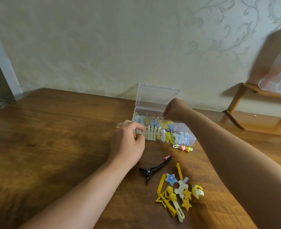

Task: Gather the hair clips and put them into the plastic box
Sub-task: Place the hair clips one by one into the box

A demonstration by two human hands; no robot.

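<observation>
A clear plastic box (192, 136) stands on the wooden table (54, 138), its lid (156, 98) raised, with several pale, yellow and blue clips inside. My left hand (128, 142) grips the box's near left corner. My right hand (176, 111) hovers over the box's far side with curled fingers pointing down; what they hold is hidden. On the table in front lie a black clip (153, 169), a small pink clip (167, 157), a pink and yellow clip (185, 148) and a pile of yellow star clips (179, 192) with a blue star (171, 178).
A wooden stand (260, 116) sits at the back right with a translucent bag (278, 76) on it. A patterned wall rises right behind the box. The table's left half is bare wood.
</observation>
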